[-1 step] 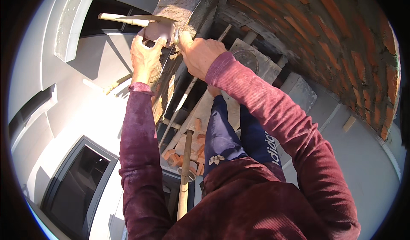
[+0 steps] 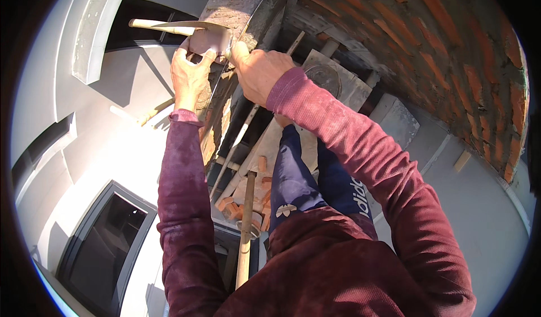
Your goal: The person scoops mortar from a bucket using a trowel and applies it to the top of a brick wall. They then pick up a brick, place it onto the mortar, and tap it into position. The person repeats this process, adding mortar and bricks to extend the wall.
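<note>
At the top of the wall (image 2: pixel 230 4), my left hand (image 2: pixel 189 77) grips a greyish-pink brick (image 2: pixel 205 40) between thumb and fingers. My right hand (image 2: pixel 262 71) is closed around the handle of a trowel, mostly hidden by the fingers. The thin trowel blade (image 2: pixel 197 24) extends leftward over the brick, seen nearly edge-on. Close beside both hands, a thin string line (image 2: pixel 217 84) runs along the wall's edge. Mortar on the blade cannot be made out.
An unplastered brick wall (image 2: pixel 439 52) rises at the right. Below are a board (image 2: pixel 344 86) with a round pan, bamboo poles (image 2: pixel 245 232) and broken bricks (image 2: pixel 262 198). A pale pole end (image 2: pixel 163 26) juts out left of the brick. A dark-framed window (image 2: pixel 104 249) lies lower left.
My right hand and the trowel have shifted very slightly left. My left hand stays on the brick.
</note>
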A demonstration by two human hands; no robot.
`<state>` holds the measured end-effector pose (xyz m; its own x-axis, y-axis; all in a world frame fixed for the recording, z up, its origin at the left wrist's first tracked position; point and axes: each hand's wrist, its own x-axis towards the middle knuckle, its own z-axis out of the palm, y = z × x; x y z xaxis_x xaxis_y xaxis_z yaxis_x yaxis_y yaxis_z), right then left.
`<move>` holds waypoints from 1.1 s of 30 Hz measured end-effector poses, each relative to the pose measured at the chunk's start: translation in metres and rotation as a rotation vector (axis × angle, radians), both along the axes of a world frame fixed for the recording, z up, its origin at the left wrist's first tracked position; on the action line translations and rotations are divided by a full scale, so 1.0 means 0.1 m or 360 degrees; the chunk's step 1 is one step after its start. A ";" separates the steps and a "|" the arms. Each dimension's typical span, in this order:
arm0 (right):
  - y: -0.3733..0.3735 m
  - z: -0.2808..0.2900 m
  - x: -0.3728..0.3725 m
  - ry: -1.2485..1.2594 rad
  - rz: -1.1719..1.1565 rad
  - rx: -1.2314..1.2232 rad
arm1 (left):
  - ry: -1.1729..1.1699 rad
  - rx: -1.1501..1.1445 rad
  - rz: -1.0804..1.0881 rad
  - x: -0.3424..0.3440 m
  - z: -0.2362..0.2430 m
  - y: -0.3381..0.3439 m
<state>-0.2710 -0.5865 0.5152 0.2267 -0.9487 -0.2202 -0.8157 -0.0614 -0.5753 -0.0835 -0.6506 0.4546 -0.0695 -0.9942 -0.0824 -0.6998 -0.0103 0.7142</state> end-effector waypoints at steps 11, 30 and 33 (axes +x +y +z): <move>0.23 0.12 0.33 -0.0442 -0.0229 0.0080 | 0.0373 0.0278 -0.0029 0.12 -0.15 -0.09; 0.01 -0.12 0.08 -0.0485 -0.0138 -0.0221 | 0.0052 0.0101 -0.0134 0.03 -0.06 -0.11; -0.03 -0.15 -0.02 -0.0603 -0.0256 -0.0295 | 0.0148 0.0152 -0.0119 0.00 -0.03 -0.07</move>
